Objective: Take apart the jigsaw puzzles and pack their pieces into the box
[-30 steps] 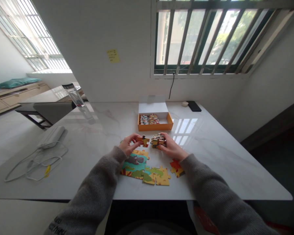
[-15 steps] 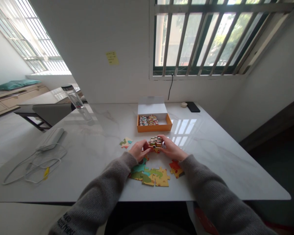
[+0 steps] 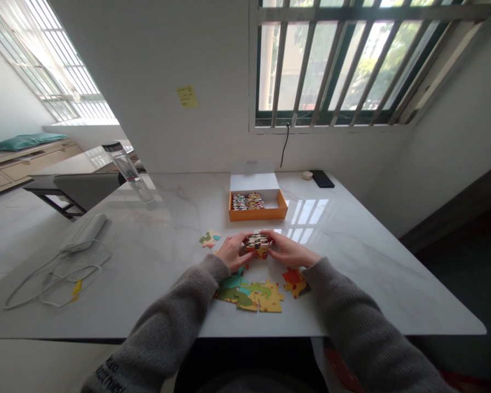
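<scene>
Between my two hands is a stack of jigsaw puzzle pieces (image 3: 257, 244), its layered edges facing up. My left hand (image 3: 234, 252) grips the left side, thumb at the near face. On the opposite side my right hand (image 3: 288, 250) is closed on the same stack. Just below lie joined puzzle pieces (image 3: 262, 296) in green, teal and yellow, partly covered by my left sleeve. A red and yellow puzzle piece (image 3: 295, 281) rests by my right wrist. Left of my hands is a loose puzzle piece (image 3: 210, 238) with green and blue on it.
Behind my hands stands an open orange box (image 3: 258, 215) with rows of puzzle pieces. A glass bottle (image 3: 126, 169) stands at the back left. A white power strip-like block (image 3: 84, 232) with cables lies on the left. A phone (image 3: 322, 179) lies at the back right.
The stack has tilted in my hands, so a patterned front face now shows below the edges. My right hand has shifted slightly; the pieces on the table stay put.
</scene>
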Tool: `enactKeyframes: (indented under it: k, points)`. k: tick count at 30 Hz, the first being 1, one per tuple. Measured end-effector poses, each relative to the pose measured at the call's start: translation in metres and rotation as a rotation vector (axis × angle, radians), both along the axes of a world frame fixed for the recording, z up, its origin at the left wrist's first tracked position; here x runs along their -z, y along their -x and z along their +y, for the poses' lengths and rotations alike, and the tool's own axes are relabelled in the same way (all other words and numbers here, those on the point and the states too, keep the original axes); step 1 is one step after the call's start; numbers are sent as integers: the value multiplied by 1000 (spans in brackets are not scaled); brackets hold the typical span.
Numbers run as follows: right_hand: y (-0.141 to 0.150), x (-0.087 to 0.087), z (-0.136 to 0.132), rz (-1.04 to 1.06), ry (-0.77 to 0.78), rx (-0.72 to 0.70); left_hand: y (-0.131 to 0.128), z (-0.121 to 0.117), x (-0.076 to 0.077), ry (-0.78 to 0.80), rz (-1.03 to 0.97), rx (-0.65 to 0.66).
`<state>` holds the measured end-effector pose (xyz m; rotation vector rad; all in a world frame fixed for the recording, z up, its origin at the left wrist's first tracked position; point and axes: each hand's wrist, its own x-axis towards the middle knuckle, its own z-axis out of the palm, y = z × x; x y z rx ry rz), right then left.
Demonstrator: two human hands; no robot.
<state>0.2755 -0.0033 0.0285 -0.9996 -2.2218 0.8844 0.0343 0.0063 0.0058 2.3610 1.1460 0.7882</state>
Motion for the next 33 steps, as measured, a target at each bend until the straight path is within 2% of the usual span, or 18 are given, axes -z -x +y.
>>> enactKeyframes:
  k: [3, 6, 9, 11, 12, 14, 17, 19, 22, 26, 29, 33]
  points:
    - [2, 0, -4, -28, -20, 8, -1, 0, 2, -2, 2, -13]
    - [14, 8, -6, -56, -109, 96, -3, 0, 4, -3, 10, -31]
    - [26, 16, -6, -50, -175, 147, 3, 2, -2, -51, 40, -11]
    - [27, 18, -5, -34, -168, 161, 17, 7, -10, -98, 64, -22]
    - [25, 17, -5, -30, -154, 173, 26, 10, -14, -117, 70, -73]
    - [21, 15, -4, -31, -125, 204, 48, 18, -21, -151, 94, -273]
    - [15, 11, -2, -35, -106, 232, 79, 25, -24, -79, 327, -552]
    - [13, 10, -1, -32, -107, 234, 91, 27, -23, 21, 502, -614]
    - [13, 11, -1, -27, -116, 229, 97, 23, -21, 122, 623, -632]
    - [13, 11, -1, -24, -126, 228, 96, 21, -21, 133, 614, -609]
    - [13, 11, -1, -23, -121, 236, 94, 24, -15, 115, 510, -564]
    - [12, 11, -1, -23, -118, 232, 89, 31, -3, 122, 255, -425]
